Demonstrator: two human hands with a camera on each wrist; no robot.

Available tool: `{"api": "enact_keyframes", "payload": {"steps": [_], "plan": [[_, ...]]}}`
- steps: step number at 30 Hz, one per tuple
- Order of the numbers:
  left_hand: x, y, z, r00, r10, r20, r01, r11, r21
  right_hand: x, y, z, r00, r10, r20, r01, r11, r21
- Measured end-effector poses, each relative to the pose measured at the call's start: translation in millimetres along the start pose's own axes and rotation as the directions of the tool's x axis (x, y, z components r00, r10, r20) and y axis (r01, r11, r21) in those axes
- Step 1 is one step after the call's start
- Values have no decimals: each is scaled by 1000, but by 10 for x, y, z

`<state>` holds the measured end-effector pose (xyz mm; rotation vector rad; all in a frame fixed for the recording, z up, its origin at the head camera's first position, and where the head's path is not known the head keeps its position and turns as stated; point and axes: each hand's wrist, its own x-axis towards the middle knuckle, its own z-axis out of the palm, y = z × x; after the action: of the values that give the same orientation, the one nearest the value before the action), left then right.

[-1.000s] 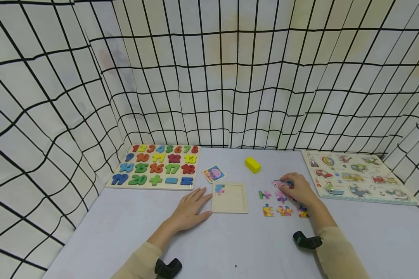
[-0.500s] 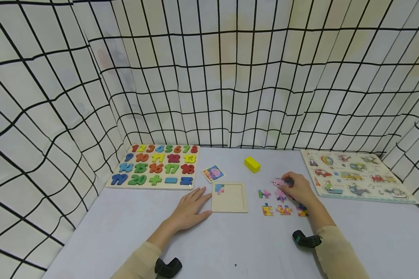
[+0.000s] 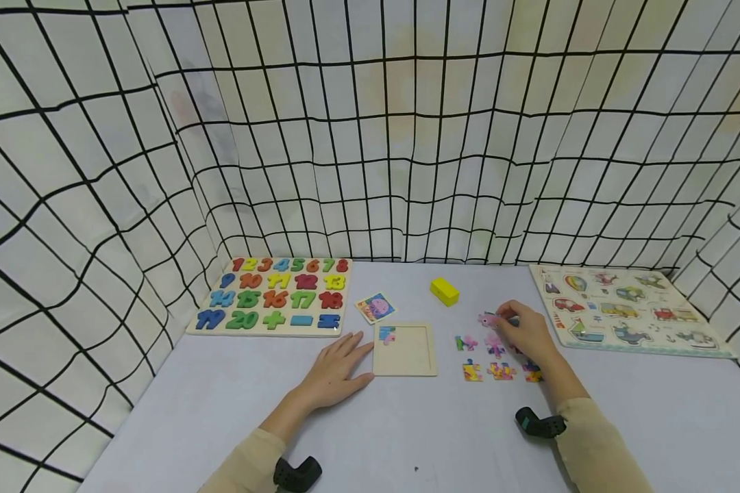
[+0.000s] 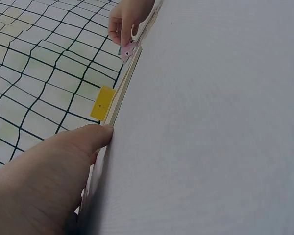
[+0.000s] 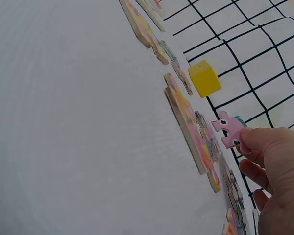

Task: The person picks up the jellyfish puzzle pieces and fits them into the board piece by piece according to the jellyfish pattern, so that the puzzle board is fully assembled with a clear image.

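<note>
My right hand (image 3: 526, 333) pinches a pink jigsaw piece (image 5: 229, 129) with printed eyes between thumb and fingers. In the right wrist view the piece is tilted and raised off the table. Just below it lie several loose jigsaw pieces (image 3: 501, 371) in rows, some partly hidden by that hand. With fingers spread, my left hand (image 3: 335, 373) rests on the table, its thumb and fingertips touching the left edge of a square wooden puzzle tray (image 3: 407, 370). A blue and pink jigsaw section (image 3: 386, 334) sits in the tray's upper left corner.
A yellow block (image 3: 445, 292) and a small picture card (image 3: 376, 307) lie behind the tray. On the left is a number board (image 3: 260, 333); a vehicle picture board (image 3: 641, 348) lies on the right. Black netting (image 3: 415, 161) over white sheeting surrounds the table's back and sides.
My right hand has lifted the pink jigsaw piece slightly and tilted it. The left hand stays at the tray's edge.
</note>
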<state>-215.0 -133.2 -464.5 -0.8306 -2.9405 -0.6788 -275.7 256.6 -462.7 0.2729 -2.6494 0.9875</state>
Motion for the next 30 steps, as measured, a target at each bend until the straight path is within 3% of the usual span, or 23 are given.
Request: {"api": "enact_keyframes", "payload": {"steps": [5,13,21,30], "plan": [[0,7,-2,1000,9,-2,-9,1000,-3,20,-47,23,999,-26,-38,28,998,53],[-21,25,-31,1000,-3,9,3,1000,-5,69,-198,80,999,-27,-32,32,990,139],[-24,27,-33,1000,0,5,0,1000,-1,126,-382,88,996,-79,-34,83,986,144],[-16,15,-15,1000,4,9,-3,1000,-10,211,-663,205,996,-86,9,84,985,148]]}}
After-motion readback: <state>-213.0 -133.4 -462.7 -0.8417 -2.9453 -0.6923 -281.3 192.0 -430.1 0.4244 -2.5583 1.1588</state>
